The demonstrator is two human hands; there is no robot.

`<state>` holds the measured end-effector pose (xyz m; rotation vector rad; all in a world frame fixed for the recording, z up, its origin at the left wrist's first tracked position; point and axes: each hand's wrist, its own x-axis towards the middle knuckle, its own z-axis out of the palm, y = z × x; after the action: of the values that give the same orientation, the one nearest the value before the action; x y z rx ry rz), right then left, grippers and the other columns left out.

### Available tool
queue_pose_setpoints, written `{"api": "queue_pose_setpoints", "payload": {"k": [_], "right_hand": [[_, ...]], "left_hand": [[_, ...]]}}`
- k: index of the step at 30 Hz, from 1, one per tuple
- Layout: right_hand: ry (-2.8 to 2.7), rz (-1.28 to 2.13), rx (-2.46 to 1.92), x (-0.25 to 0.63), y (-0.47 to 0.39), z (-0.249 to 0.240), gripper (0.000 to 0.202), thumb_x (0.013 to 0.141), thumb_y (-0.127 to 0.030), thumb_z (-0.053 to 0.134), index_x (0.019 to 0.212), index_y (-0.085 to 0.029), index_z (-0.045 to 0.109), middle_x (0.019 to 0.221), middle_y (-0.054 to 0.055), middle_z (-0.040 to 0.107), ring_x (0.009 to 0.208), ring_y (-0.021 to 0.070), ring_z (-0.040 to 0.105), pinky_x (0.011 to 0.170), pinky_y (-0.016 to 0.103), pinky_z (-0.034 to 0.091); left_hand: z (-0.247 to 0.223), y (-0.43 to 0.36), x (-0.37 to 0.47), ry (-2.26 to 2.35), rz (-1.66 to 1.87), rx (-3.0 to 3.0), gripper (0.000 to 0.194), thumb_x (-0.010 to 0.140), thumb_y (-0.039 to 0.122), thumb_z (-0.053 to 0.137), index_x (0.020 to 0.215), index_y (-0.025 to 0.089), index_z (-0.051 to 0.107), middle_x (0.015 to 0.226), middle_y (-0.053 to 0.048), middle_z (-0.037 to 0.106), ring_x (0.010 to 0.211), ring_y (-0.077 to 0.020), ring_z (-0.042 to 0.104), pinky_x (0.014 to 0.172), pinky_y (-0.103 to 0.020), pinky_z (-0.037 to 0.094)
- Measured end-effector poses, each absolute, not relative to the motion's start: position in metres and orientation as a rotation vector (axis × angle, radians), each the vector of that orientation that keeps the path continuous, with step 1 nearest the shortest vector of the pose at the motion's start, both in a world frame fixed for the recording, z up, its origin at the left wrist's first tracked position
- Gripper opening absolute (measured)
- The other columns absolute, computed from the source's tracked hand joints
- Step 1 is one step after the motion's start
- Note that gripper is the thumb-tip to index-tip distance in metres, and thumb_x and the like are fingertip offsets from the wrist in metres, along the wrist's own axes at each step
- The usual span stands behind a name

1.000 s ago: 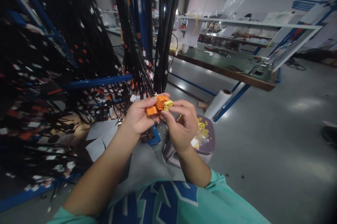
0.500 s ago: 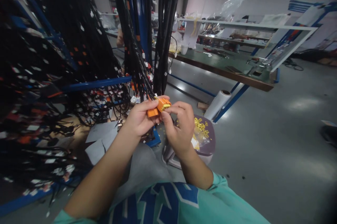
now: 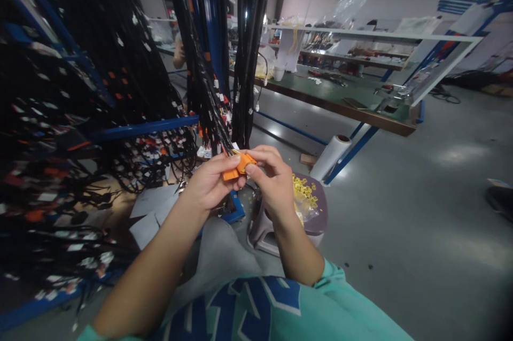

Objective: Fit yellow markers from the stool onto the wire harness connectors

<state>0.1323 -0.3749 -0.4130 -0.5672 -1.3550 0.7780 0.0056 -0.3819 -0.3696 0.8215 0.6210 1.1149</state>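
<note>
An orange connector (image 3: pixel 236 168) on the end of a black wire harness (image 3: pixel 214 116) is between my two hands. My left hand (image 3: pixel 210 180) is wrapped round its left side, the thumb lying on top. From the right, my right hand (image 3: pixel 272 175) closes on the connector's open end with thumb and forefinger. Those fingers hide most of the yellow insert seen in that end. Close by my right hand, small yellow clips (image 3: pixel 305 191) lie heaped on a purple-topped stool (image 3: pixel 318 218), beside a clear plastic bag.
Dense hanging black harnesses (image 3: pixel 80 63) with white and orange connectors fill the left side on a blue frame (image 3: pixel 144 127). A green-topped workbench (image 3: pixel 312 87) stands behind to the right. A roll of plastic film (image 3: pixel 332 156) leans by its leg. White paper sheets (image 3: pixel 154 207) lie low at left.
My right thumb and fingers have moved up and over the connector's open end, covering the yellow part that showed before. My left hand keeps its hold.
</note>
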Motion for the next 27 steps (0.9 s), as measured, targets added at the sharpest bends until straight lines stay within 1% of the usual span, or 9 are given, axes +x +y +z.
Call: {"api": "queue_pose_setpoints", "payload": {"k": [3, 5, 8, 11, 13, 16, 19, 23, 27], "right_hand": [[-1.316, 0.704, -0.545, 0.1291, -0.3727, -0.4155, 0.015, 0.076, -0.023, 0.066, 0.088, -0.031, 0.070, 0.091, -0.001, 0.060, 0.089, 0.0132, 0.058, 0.083, 0.034, 0.047], [-1.288, 0.655, -0.579, 0.1273, -0.3710, -0.4171, 0.013, 0.076, -0.024, 0.065, 0.087, -0.031, 0.070, 0.090, -0.001, 0.060, 0.089, 0.0137, 0.058, 0.085, 0.035, 0.047], [-1.295, 0.722, -0.587, 0.1269, -0.3675, -0.4190, 0.012, 0.078, -0.031, 0.064, 0.088, -0.030, 0.070, 0.091, 0.001, 0.059, 0.087, 0.0140, 0.058, 0.082, 0.033, 0.048], [-1.365, 0.846, -0.543, 0.1295, -0.3655, -0.4190, 0.017, 0.080, -0.034, 0.061, 0.095, -0.033, 0.070, 0.099, 0.001, 0.058, 0.093, 0.0144, 0.057, 0.082, 0.032, 0.049], [-1.403, 0.879, -0.533, 0.1312, -0.3662, -0.4183, 0.022, 0.080, -0.031, 0.061, 0.100, -0.036, 0.068, 0.104, 0.001, 0.058, 0.100, 0.0151, 0.055, 0.084, 0.033, 0.049], [-1.400, 0.882, -0.557, 0.1315, -0.3688, -0.4175, 0.028, 0.078, -0.024, 0.061, 0.101, -0.038, 0.067, 0.106, 0.000, 0.057, 0.103, 0.0156, 0.055, 0.085, 0.034, 0.049], [-1.354, 0.862, -0.589, 0.1295, -0.3704, -0.4167, 0.028, 0.077, -0.019, 0.058, 0.097, -0.036, 0.069, 0.104, 0.000, 0.057, 0.100, 0.0156, 0.055, 0.087, 0.035, 0.049], [-1.331, 0.844, -0.601, 0.1267, -0.3714, -0.4150, 0.025, 0.075, -0.016, 0.058, 0.091, -0.032, 0.069, 0.099, 0.000, 0.057, 0.096, 0.0151, 0.056, 0.086, 0.035, 0.049], [-1.358, 0.756, -0.635, 0.1255, -0.3712, -0.4161, 0.025, 0.075, -0.016, 0.056, 0.090, -0.031, 0.068, 0.099, 0.001, 0.057, 0.097, 0.0157, 0.055, 0.084, 0.035, 0.050]], "left_hand": [[-0.3708, -0.3814, 0.0065, 0.641, 1.114, 0.853, 0.019, 0.058, 0.017, 0.075, 0.071, 0.007, 0.066, 0.056, -0.003, 0.062, 0.040, -0.0103, 0.055, 0.037, -0.016, 0.044], [-0.3707, -0.3810, 0.0071, 0.662, 1.115, 0.858, 0.016, 0.060, 0.017, 0.073, 0.071, 0.007, 0.066, 0.056, -0.003, 0.062, 0.040, -0.0102, 0.055, 0.037, -0.016, 0.044], [-0.3687, -0.3803, 0.0075, 0.716, 1.129, 0.754, 0.006, 0.069, 0.011, 0.063, 0.070, 0.007, 0.065, 0.055, -0.003, 0.062, 0.039, -0.0102, 0.055, 0.036, -0.017, 0.045], [-0.3657, -0.3795, 0.0071, 0.780, 1.152, 0.591, 0.017, 0.077, 0.008, 0.050, 0.067, 0.007, 0.064, 0.057, -0.005, 0.062, 0.039, -0.0105, 0.055, 0.036, -0.018, 0.045], [-0.3641, -0.3791, 0.0067, 0.801, 1.173, 0.524, 0.024, 0.081, 0.008, 0.044, 0.067, 0.006, 0.063, 0.058, -0.006, 0.063, 0.040, -0.0108, 0.055, 0.036, -0.019, 0.045], [-0.3628, -0.3788, 0.0072, 0.806, 1.193, 0.482, 0.026, 0.083, 0.006, 0.042, 0.068, 0.005, 0.063, 0.058, -0.007, 0.062, 0.043, -0.0117, 0.057, 0.035, -0.018, 0.045], [-0.3622, -0.3790, 0.0085, 0.809, 1.186, 0.484, 0.025, 0.083, 0.005, 0.042, 0.068, 0.005, 0.063, 0.059, -0.007, 0.062, 0.045, -0.0120, 0.058, 0.035, -0.018, 0.046], [-0.3615, -0.3794, 0.0089, 0.813, 1.167, 0.520, 0.027, 0.082, 0.005, 0.042, 0.065, 0.007, 0.062, 0.055, -0.006, 0.061, 0.042, -0.0110, 0.056, 0.035, -0.018, 0.046], [-0.3637, -0.3787, 0.0072, 0.803, 1.147, 0.564, 0.026, 0.081, 0.004, 0.042, 0.066, 0.006, 0.063, 0.055, -0.006, 0.061, 0.041, -0.0107, 0.056, 0.036, -0.017, 0.046]]}}
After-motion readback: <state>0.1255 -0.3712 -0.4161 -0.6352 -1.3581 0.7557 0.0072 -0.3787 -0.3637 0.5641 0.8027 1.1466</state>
